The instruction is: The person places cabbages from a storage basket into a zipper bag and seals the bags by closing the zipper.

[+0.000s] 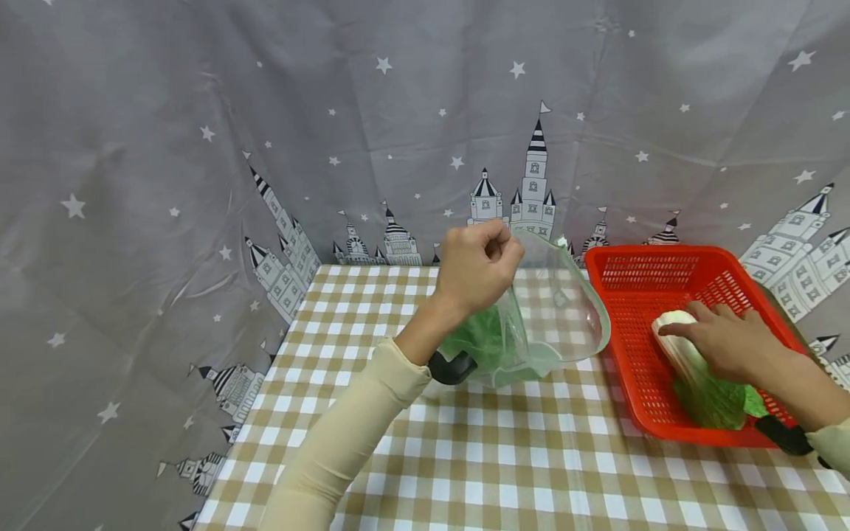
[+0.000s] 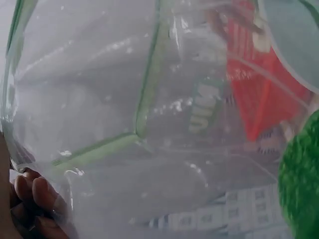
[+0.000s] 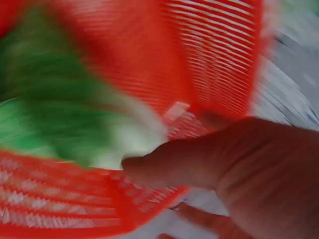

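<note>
My left hand (image 1: pixel 479 264) grips the upper rim of a clear plastic bag (image 1: pixel 561 306) with green edging, its fingers curled. The bag's mouth gapes toward the right, and green leaves (image 1: pixel 483 335) show inside it. Close up in the left wrist view are the bag's clear wall and leafy greens (image 2: pixel 301 174). My right hand (image 1: pixel 730 343) is over the red basket (image 1: pixel 637 405), fingers spread, thumb across the pale end of a leafy cabbage (image 1: pixel 693 365) with a white stalk. The right wrist view, blurred, has the thumb at the white stalk (image 3: pixel 134 134).
A brown-and-white checked cloth (image 1: pixel 425 472) covers the table. The basket has slatted walls and stands on the table's right side. Behind the table hangs a grey curtain (image 1: pixel 398 110) printed with stars and castles.
</note>
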`<state>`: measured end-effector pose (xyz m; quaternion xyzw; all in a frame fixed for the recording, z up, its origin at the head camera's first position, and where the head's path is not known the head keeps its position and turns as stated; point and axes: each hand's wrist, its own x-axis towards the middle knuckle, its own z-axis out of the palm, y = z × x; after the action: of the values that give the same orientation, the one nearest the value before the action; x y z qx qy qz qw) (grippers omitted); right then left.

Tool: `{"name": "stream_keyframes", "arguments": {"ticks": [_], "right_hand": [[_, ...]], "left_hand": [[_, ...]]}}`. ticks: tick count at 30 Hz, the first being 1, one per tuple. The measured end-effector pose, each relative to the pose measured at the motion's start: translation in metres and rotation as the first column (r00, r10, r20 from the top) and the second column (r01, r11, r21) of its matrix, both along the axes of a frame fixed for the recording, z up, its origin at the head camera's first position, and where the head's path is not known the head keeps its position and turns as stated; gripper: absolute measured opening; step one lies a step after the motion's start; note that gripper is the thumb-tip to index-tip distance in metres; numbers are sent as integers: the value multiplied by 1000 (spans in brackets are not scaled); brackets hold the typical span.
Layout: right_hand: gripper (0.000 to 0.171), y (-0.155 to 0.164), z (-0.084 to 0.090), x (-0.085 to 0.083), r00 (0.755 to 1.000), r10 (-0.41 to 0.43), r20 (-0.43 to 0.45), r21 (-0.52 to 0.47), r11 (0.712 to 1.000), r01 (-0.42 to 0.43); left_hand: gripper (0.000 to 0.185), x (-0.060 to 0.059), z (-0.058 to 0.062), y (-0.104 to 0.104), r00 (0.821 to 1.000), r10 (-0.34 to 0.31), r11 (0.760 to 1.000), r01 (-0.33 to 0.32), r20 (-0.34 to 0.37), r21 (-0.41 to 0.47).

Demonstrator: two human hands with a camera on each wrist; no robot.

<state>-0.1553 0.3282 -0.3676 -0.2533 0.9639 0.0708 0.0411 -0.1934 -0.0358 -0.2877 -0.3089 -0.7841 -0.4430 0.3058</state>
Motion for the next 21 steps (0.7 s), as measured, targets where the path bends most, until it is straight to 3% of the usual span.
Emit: {"name": "stream_keyframes", "arguments": {"ticks": [4,7,10,13,17,21], "right_hand": [[79,15,-33,8,971,200,-128,225,960,-168],[69,17,-51,12,948,286,-143,312,922,-231],[49,16,-63,14,938,316,-144,323,911,-257],[34,14,-66,13,931,330,-153,269,921,-282],[31,16,-58,8,925,334,-179,107,942,-319],[32,18,-37,6,958,224,-179,-106,964,-245]], "left_hand": [[22,-2,-6,16,999,-29,999,30,40,-31],[21,-3,-10,23,998,-29,998,32,63,-52],[22,-4,-13,28,995,-34,997,40,94,-61],[22,-3,-14,31,993,-42,996,50,109,-70],[23,-3,-15,32,993,-38,996,48,116,-80],[22,-2,-19,32,991,-35,995,47,131,-91]]}}
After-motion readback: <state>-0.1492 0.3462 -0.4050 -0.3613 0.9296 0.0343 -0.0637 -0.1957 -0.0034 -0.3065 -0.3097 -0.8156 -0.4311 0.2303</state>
